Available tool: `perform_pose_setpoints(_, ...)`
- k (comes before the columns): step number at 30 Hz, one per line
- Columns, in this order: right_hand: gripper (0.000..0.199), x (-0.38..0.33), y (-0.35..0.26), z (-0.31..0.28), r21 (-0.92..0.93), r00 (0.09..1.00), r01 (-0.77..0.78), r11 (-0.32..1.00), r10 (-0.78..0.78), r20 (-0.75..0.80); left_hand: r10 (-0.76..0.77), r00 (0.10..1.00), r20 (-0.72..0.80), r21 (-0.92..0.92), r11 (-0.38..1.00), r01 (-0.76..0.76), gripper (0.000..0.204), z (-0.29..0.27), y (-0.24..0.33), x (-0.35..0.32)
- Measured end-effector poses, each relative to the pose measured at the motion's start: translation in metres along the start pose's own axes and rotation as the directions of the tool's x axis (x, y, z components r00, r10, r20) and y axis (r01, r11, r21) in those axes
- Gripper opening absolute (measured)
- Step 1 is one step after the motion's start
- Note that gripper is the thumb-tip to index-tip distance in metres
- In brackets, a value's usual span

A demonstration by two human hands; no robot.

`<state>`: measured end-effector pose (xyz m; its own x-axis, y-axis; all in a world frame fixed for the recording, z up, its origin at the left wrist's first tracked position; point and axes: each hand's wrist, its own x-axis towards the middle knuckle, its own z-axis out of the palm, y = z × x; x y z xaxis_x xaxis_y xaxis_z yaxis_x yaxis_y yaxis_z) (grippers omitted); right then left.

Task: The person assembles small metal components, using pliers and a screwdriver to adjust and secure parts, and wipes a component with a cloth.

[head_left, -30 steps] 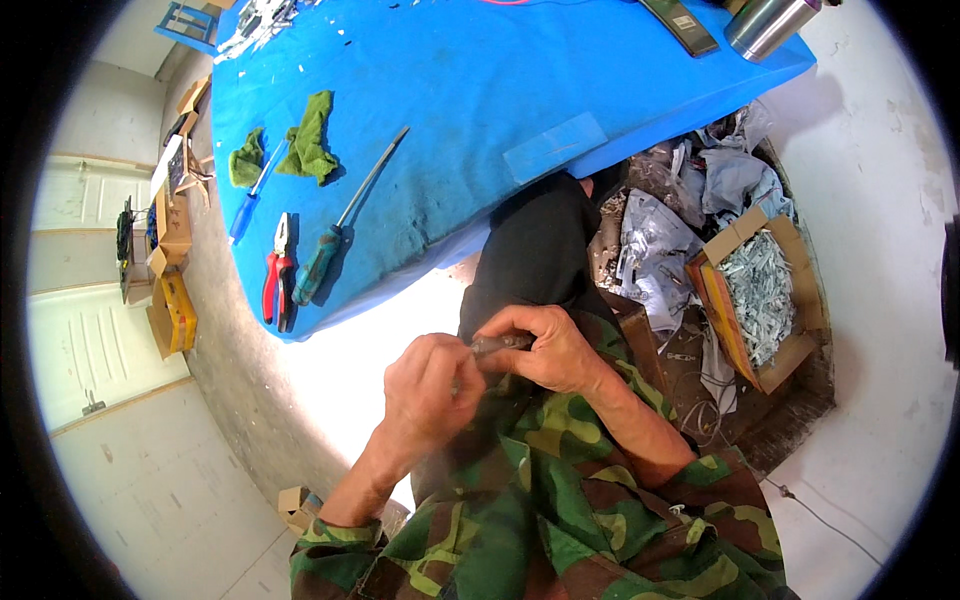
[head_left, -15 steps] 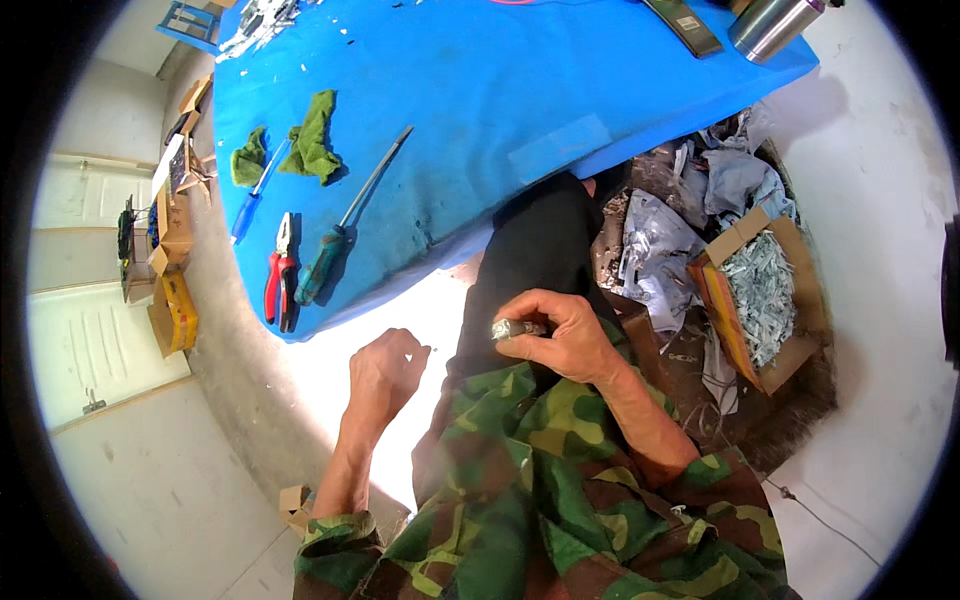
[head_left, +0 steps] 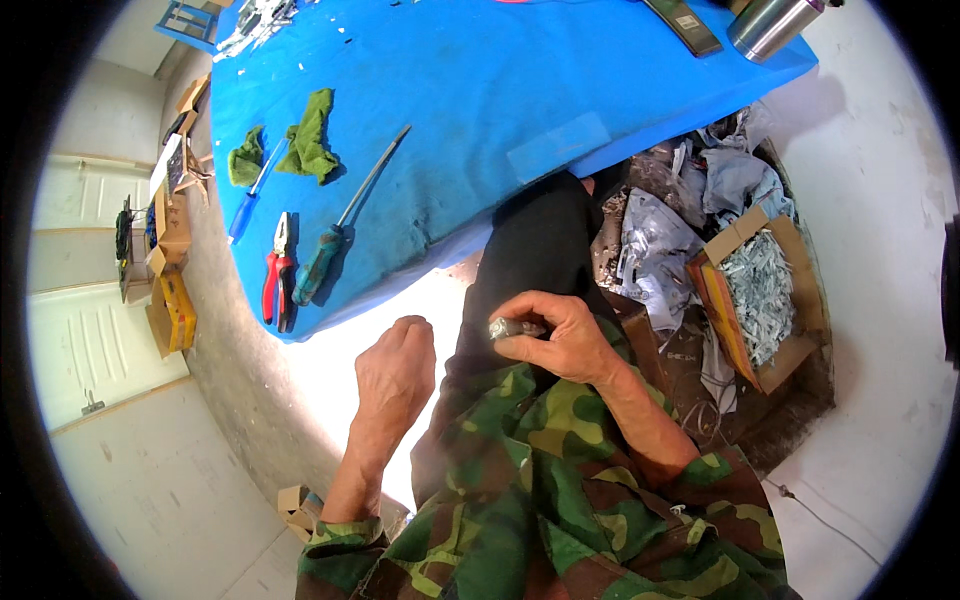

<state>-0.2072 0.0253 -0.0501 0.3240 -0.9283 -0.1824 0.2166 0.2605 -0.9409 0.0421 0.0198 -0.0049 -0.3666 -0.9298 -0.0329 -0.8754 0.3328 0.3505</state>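
Observation:
My right hand [head_left: 572,338], over my dark trouser leg, grips a short silvery cylindrical metal piece [head_left: 516,328] between thumb and fingers. Its shiny end points left; the rest disappears into the hand. My left hand [head_left: 396,368] is closed, back upward, a little to the left of that piece and apart from it. Whatever the left fingers may hold is hidden. Beyond it, on the blue-covered table [head_left: 420,180], lie red-and-black pliers [head_left: 279,275], a screwdriver with a teal handle [head_left: 322,265] and a slim blue-handled screwdriver [head_left: 243,215].
Green cloth pieces [head_left: 312,140] lie on the table near its left edge. A phone [head_left: 684,25] and a steel flask [head_left: 772,28] are at the far right. Beside my right knee, a cardboard box [head_left: 735,240] holds many small silvery strips, next to plastic bags [head_left: 655,250].
My left hand has moved slightly up and to the right and turned, so its back now faces up and the fingertips are hidden. The right hand has barely moved, still gripping the metal piece.

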Motion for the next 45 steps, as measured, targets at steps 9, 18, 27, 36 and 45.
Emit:
perform_pose_setpoints(9,0.028,0.001,0.001,0.007,-0.086,0.999,0.027,0.996,-0.029,-0.018,0.008,0.994,-0.110,-0.421,0.906,-0.054,0.038,-0.021,0.044,0.008)
perform_pose_setpoints(18,0.029,0.002,0.006,0.010,-0.228,0.987,0.149,0.962,-0.160,-0.031,-0.036,0.987,-0.157,-0.484,0.874,-0.045,0.015,-0.002,0.051,0.014)
perform_pose_setpoints(27,0.026,0.003,0.011,0.004,-0.258,0.982,0.187,0.948,-0.185,0.032,-0.210,0.974,0.084,-0.615,0.758,0.217,0.025,-0.007,0.044,0.012)
perform_pose_setpoints(36,0.025,0.002,0.018,0.006,-0.230,0.979,0.202,0.952,-0.195,0.052,-0.270,0.889,0.371,-0.758,0.464,0.457,0.033,0.005,0.026,0.009)
perform_pose_setpoints(45,0.024,0.002,0.019,0.003,-0.140,0.984,0.170,0.975,-0.161,0.074,-0.184,0.787,0.589,-0.802,-0.015,0.597,0.032,0.024,0.012,0.006)
